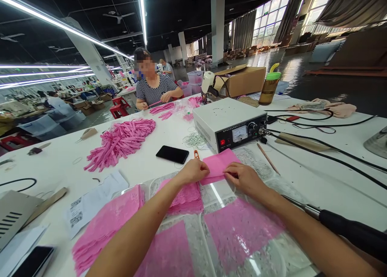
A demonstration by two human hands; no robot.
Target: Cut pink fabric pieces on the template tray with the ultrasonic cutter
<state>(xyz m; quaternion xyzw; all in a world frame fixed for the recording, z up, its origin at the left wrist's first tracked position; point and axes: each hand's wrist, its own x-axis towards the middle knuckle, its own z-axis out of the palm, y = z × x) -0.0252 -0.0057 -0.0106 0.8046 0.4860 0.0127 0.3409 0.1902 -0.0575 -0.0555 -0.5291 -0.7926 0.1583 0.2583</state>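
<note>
Both hands hold a folded piece of pink fabric (219,164) at its two sides, in front of the grey control box. My left hand (195,170) pinches its left edge, beside an orange-handled tool (196,154). Fingers of my right hand (242,175) are closed on its right edge. Under my forearms lies a clear sheet (208,240) with pink pieces on or beneath it. A stack of pink lace-edged pieces (184,198) sits just below my left hand, and a larger pink stack (111,224) lies farther left.
A control box (229,122) with cables stands ahead, a black phone (172,154) to its left. A pink strip pile (123,142) lies back left. Across the table sits a person (155,87) holding a strip. A bottle (270,87) stands back right; a black-handled tool (347,226) lies right.
</note>
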